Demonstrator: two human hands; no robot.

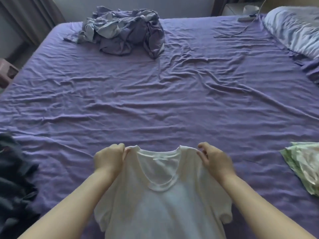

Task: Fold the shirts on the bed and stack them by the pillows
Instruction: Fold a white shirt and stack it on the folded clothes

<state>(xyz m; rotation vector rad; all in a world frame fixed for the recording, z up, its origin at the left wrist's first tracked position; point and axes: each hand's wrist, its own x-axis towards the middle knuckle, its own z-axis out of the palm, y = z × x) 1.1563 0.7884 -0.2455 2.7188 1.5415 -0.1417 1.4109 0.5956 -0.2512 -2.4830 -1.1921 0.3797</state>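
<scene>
Hands grip a white T-shirt (160, 200) over the purple bed (155, 104). Left hand (110, 158) and right hand (214, 159) each pinch a shoulder.

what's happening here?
A person holds a white t-shirt up by its shoulders over a purple bed, the left hand and right hand each pinching one shoulder. It is not yet folded. A crumpled pile of clothes lies at the far side, a dark garment at the left edge and a green-white one at the right. The pillow is at the far right; no stack shows beside it.
</scene>
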